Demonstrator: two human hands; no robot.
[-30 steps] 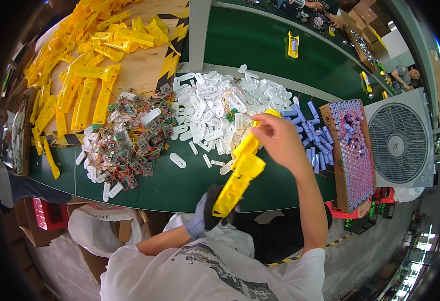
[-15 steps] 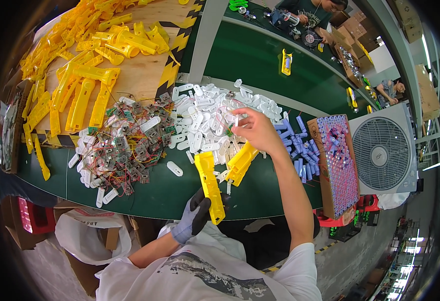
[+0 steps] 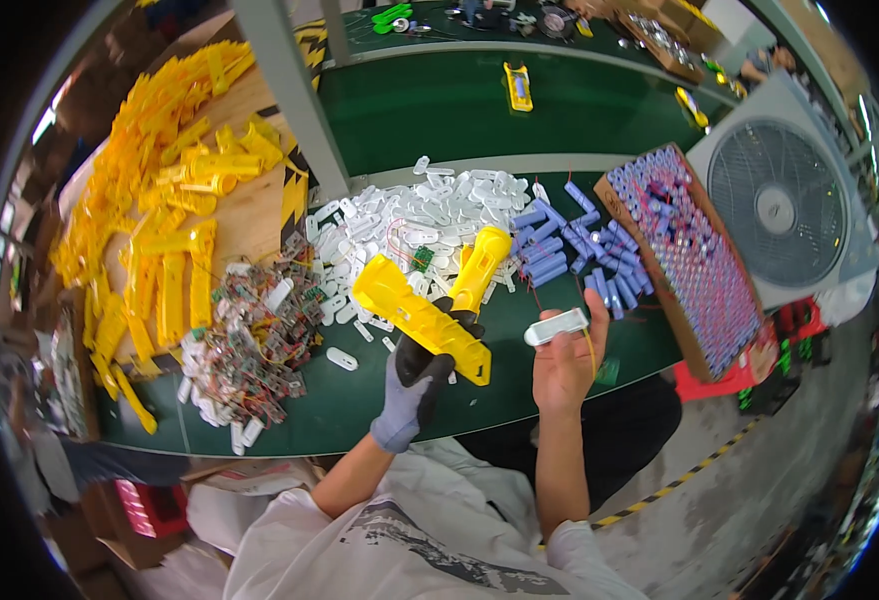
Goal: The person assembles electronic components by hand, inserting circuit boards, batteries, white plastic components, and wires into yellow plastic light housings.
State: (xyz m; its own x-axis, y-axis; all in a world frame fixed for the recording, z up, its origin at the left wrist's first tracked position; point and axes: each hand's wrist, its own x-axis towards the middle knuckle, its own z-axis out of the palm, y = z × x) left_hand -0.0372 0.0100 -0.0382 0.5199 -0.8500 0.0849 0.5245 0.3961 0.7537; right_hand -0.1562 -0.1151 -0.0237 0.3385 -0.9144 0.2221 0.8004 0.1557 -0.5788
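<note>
My left hand (image 3: 412, 392), in a grey and black glove, is closed around a yellow plastic housing (image 3: 427, 322), tilted with its upper end toward the left. My bare right hand (image 3: 565, 375) grips a white oblong cover (image 3: 556, 327) between thumb and fingers. A thin yellow wire runs from the cover down beside the palm, and a small green circuit board (image 3: 607, 372) shows just right of that hand. Behind the held housing, a second yellow housing (image 3: 480, 264) leans on a heap of white covers (image 3: 429, 205). Another green circuit board (image 3: 422, 259) with red wires lies on the heap.
Left of the heap is a tangle of wired circuit boards (image 3: 259, 335). Farther left, yellow housings (image 3: 171, 290) cover a wooden board. Loose blue cylindrical cells (image 3: 584, 245) lie to the right, beside a cardboard tray of cells (image 3: 694, 270) and a grey fan (image 3: 777, 205).
My right hand has come from above the white heap down toward the table's near right side, bringing the white cover. The housing in my left hand has tipped further left. The whole view has shifted.
</note>
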